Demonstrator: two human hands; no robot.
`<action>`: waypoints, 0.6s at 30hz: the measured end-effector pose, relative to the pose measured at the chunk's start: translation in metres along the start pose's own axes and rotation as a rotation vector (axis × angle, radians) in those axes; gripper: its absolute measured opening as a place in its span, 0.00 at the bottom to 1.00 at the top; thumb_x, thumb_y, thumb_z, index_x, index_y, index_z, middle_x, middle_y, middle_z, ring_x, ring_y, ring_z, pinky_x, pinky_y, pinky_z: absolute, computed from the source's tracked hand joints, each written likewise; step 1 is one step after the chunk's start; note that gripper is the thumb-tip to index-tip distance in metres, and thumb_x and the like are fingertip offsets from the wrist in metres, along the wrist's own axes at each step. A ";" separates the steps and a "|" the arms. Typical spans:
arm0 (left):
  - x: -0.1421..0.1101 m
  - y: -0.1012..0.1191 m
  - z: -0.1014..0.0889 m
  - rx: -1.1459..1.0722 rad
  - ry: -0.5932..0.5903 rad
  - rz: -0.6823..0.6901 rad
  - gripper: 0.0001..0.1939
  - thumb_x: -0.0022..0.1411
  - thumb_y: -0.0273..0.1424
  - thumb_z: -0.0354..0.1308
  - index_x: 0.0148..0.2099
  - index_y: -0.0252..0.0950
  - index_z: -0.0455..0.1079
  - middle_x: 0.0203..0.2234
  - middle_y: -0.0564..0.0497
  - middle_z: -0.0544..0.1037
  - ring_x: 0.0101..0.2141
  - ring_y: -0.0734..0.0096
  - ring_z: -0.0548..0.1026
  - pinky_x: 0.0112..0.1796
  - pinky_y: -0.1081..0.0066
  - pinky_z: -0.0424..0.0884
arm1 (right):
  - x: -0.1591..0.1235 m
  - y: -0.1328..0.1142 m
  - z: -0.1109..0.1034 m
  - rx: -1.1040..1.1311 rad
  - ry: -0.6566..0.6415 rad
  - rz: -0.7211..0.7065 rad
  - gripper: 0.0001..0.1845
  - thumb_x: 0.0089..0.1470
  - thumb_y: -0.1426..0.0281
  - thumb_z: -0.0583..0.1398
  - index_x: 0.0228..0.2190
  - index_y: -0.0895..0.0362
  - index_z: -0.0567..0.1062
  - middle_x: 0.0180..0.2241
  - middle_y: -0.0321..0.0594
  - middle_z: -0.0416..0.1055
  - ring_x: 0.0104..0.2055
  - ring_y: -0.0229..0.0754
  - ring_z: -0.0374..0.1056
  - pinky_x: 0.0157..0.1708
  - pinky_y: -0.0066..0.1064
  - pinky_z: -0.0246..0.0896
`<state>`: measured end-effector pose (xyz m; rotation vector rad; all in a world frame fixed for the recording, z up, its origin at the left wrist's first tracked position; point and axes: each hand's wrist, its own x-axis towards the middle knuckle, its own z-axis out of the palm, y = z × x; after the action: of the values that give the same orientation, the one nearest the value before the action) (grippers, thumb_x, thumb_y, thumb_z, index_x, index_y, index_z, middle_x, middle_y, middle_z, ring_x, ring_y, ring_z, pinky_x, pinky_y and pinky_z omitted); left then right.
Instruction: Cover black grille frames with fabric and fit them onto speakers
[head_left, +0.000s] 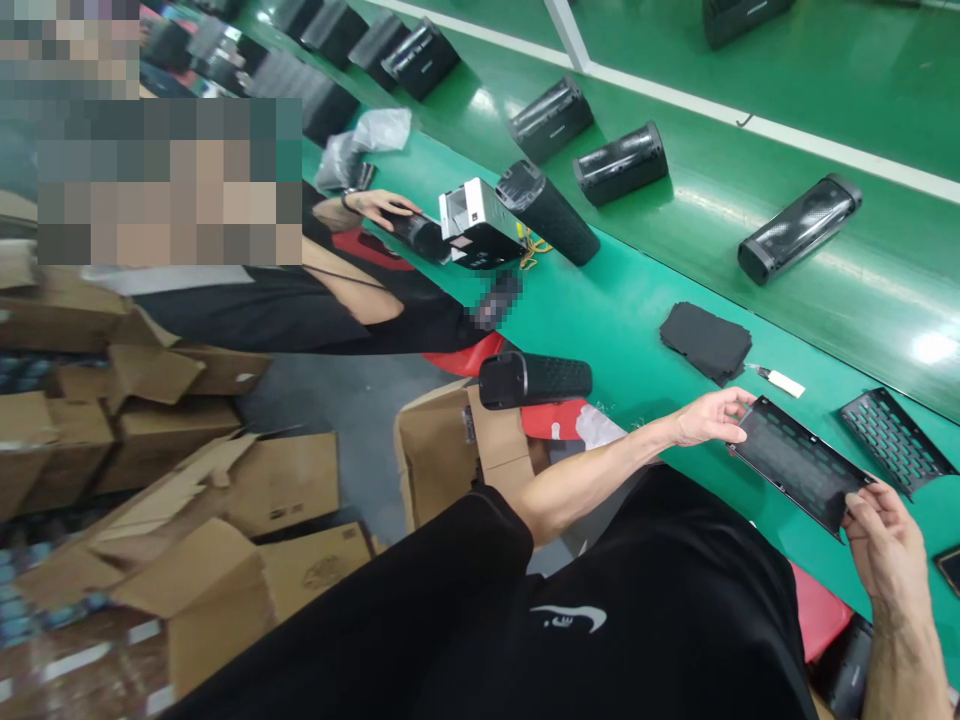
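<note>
Between my two hands is a black perforated speaker grille panel [799, 465], its hollow side facing up and its slots dim, as if backed by dark sheet. My left hand [716, 418] pinches its left end with thumb on top. At the opposite end, my right hand [885, 525] grips the corner, thumb over the inner face. Past the panel lies another slotted grille [896, 435] on the green bench, its holes showing the green through. A stack of thin black sheets [705, 342] rests beyond my left hand, beside a small white-handled tool [784, 382].
Black cylindrical speakers [800, 228] lie on the green surface beyond the bench edge. One speaker [536, 380] sits at the bench's near edge. A co-worker's hand [382, 208] touches a dark cylinder near a white-and-black device [480, 225]. Open cardboard boxes [225, 580] crowd the floor at left.
</note>
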<state>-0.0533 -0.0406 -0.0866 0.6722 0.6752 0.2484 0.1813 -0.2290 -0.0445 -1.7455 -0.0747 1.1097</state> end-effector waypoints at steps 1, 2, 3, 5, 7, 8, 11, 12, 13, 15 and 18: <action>0.000 -0.001 0.000 -0.007 -0.004 -0.005 0.36 0.42 0.31 0.79 0.53 0.36 0.69 0.37 0.53 0.78 0.30 0.77 0.75 0.33 0.74 0.70 | 0.000 0.000 0.000 0.006 0.009 0.008 0.30 0.34 0.59 0.79 0.37 0.54 0.74 0.27 0.29 0.68 0.26 0.32 0.62 0.26 0.23 0.60; 0.001 -0.001 -0.001 -0.016 -0.009 -0.008 0.35 0.43 0.32 0.79 0.53 0.36 0.69 0.37 0.52 0.78 0.30 0.77 0.76 0.32 0.75 0.70 | 0.001 0.000 0.001 0.015 0.018 0.016 0.30 0.34 0.58 0.79 0.36 0.54 0.74 0.27 0.29 0.68 0.26 0.32 0.61 0.27 0.23 0.60; 0.001 -0.002 -0.001 -0.028 -0.014 -0.009 0.34 0.44 0.33 0.78 0.53 0.36 0.70 0.37 0.52 0.78 0.30 0.77 0.76 0.31 0.75 0.69 | 0.001 0.000 0.002 0.026 0.027 0.022 0.30 0.33 0.58 0.79 0.36 0.54 0.74 0.27 0.29 0.68 0.26 0.32 0.62 0.27 0.23 0.60; 0.003 -0.004 -0.003 -0.057 -0.020 -0.013 0.33 0.46 0.34 0.77 0.53 0.36 0.70 0.37 0.52 0.79 0.30 0.76 0.77 0.30 0.76 0.68 | 0.001 -0.001 0.004 0.042 0.037 0.025 0.30 0.33 0.57 0.79 0.35 0.54 0.74 0.28 0.30 0.69 0.26 0.32 0.62 0.28 0.24 0.62; 0.004 -0.005 -0.004 -0.080 -0.019 -0.020 0.31 0.48 0.34 0.75 0.53 0.37 0.70 0.37 0.52 0.79 0.29 0.75 0.78 0.29 0.76 0.68 | 0.002 -0.001 0.005 0.055 0.033 0.025 0.30 0.32 0.57 0.80 0.34 0.54 0.75 0.28 0.30 0.70 0.27 0.33 0.64 0.29 0.25 0.64; 0.005 -0.006 -0.004 -0.089 -0.016 -0.022 0.31 0.49 0.35 0.75 0.53 0.37 0.70 0.36 0.52 0.79 0.29 0.75 0.78 0.29 0.76 0.68 | 0.002 -0.001 0.005 0.061 0.031 0.028 0.30 0.32 0.57 0.80 0.34 0.55 0.75 0.27 0.30 0.70 0.27 0.33 0.64 0.29 0.25 0.64; 0.006 -0.007 -0.004 -0.114 0.001 -0.024 0.30 0.48 0.35 0.74 0.53 0.36 0.71 0.36 0.51 0.80 0.29 0.73 0.78 0.29 0.75 0.69 | 0.004 0.000 0.004 0.066 0.030 0.038 0.29 0.33 0.56 0.80 0.33 0.55 0.76 0.24 0.30 0.68 0.26 0.35 0.64 0.28 0.27 0.66; 0.006 -0.006 -0.004 -0.124 0.008 -0.023 0.30 0.47 0.34 0.74 0.53 0.36 0.71 0.36 0.51 0.80 0.29 0.72 0.78 0.29 0.74 0.69 | 0.005 0.001 0.003 0.066 0.033 0.038 0.29 0.34 0.55 0.79 0.34 0.55 0.76 0.25 0.30 0.69 0.26 0.35 0.65 0.27 0.27 0.66; 0.007 -0.006 -0.004 -0.135 0.017 -0.021 0.30 0.47 0.34 0.75 0.52 0.36 0.72 0.37 0.51 0.80 0.29 0.72 0.78 0.29 0.74 0.70 | 0.006 0.002 0.003 0.066 0.033 0.038 0.29 0.35 0.54 0.79 0.34 0.55 0.77 0.26 0.31 0.71 0.26 0.36 0.66 0.27 0.28 0.67; 0.007 -0.004 -0.005 -0.159 0.039 -0.019 0.31 0.46 0.34 0.75 0.52 0.36 0.72 0.36 0.51 0.80 0.28 0.71 0.78 0.28 0.73 0.69 | 0.007 0.002 0.003 0.071 0.023 0.037 0.29 0.36 0.53 0.79 0.35 0.55 0.78 0.28 0.33 0.74 0.28 0.38 0.69 0.28 0.29 0.70; 0.007 -0.001 -0.006 -0.203 0.060 -0.011 0.29 0.50 0.36 0.75 0.53 0.35 0.73 0.31 0.52 0.80 0.26 0.72 0.77 0.29 0.74 0.67 | 0.008 -0.001 0.007 0.064 -0.009 0.017 0.29 0.38 0.53 0.79 0.36 0.56 0.78 0.29 0.35 0.76 0.29 0.39 0.71 0.28 0.29 0.71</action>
<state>-0.0523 -0.0351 -0.0939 0.4679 0.7004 0.3239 0.1812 -0.2195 -0.0494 -1.6871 -0.0301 1.1205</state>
